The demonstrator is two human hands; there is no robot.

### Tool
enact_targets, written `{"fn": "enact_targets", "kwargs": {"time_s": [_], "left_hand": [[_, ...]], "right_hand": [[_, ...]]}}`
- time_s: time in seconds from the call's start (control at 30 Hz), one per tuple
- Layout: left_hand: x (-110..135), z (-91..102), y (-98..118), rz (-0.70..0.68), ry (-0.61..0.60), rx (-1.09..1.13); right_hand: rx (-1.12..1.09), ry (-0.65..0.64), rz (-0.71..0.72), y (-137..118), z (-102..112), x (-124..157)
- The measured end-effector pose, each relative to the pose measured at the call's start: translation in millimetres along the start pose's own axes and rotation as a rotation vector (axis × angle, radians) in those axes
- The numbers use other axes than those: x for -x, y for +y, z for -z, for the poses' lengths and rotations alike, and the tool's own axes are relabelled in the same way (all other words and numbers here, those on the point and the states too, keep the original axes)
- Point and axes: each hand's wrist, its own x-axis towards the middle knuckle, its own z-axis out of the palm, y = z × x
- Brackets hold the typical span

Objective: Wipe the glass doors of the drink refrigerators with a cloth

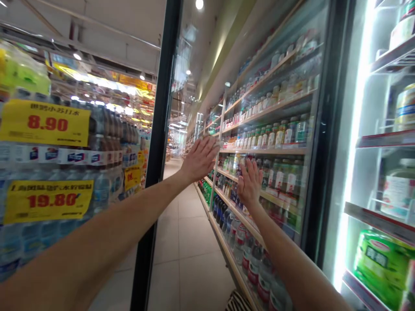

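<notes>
A glass fridge door (285, 224) with a black frame stands swung out in front of me. My left hand (200, 157) lies flat against the glass with its fingers stretched out. My right hand (249, 183) presses the same pane lower down and to the right, fingers spread. Neither hand holds anything. Through the glass I see shelves of bottled drinks (285, 131) along the aisle.
The lit fridge interior (382, 216) is at the right, with cartons and a green pack (382, 263) on its shelves. At the left are stacked water bottles with yellow price signs (45, 123). A tiled aisle floor (184, 242) runs ahead.
</notes>
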Motion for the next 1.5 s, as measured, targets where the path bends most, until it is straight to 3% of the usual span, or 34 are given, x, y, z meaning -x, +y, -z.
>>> {"fn": "enact_targets", "kwargs": {"time_s": [0.17,0.33,0.5,0.67,0.7,0.8,0.87,1.03,1.07,1.2,1.23,1.37,1.4,1.43,1.5], "left_hand": [[23,-2.8,17,-0.389,-0.084,0.036],[17,-6.4,27,-0.172,-0.045,0.023],[20,-13.8,41,-0.366,-0.064,0.066],[14,-13.0,38,-0.129,-0.014,0.037],[15,-13.0,38,-0.161,-0.008,0.038],[21,-14.2,39,-0.439,-0.052,0.071],[21,-15.1,37,-0.500,-0.080,0.079],[12,-13.8,33,-0.162,-0.022,0.027],[13,-13.5,35,-0.180,-0.032,0.031],[21,-11.4,35,-0.486,-0.126,0.096],[20,-10.2,31,-0.473,-0.131,0.096],[14,-2.4,13,-0.059,-0.044,0.009],[16,-0.9,12,-0.036,-0.028,-0.003],[20,0.1,14,-0.087,-0.028,0.000],[33,0.5,19,-0.352,-0.082,0.047]], "right_hand": [[-0.012,-0.002,0.009,0,1,0],[-0.011,0.012,0.005,0,-1,0],[-0.002,-0.004,0.008,1,-1,0],[-0.015,-0.025,-0.017,0,0,0],[-0.017,-0.025,-0.018,0,0,1],[-0.018,-0.025,-0.010,0,0,1],[-0.013,-0.022,-0.006,0,0,1],[-0.015,-0.003,-0.013,1,-1,0],[-0.019,-0.009,-0.016,1,-1,1],[-0.036,-0.013,-0.005,2,-1,1],[-0.039,-0.006,0.000,2,-1,1],[-0.054,0.019,0.008,2,-2,2],[-0.059,0.024,0.008,2,-2,2],[-0.063,0.029,0.009,2,-2,3],[-0.062,0.028,0.014,2,-2,3]]}}
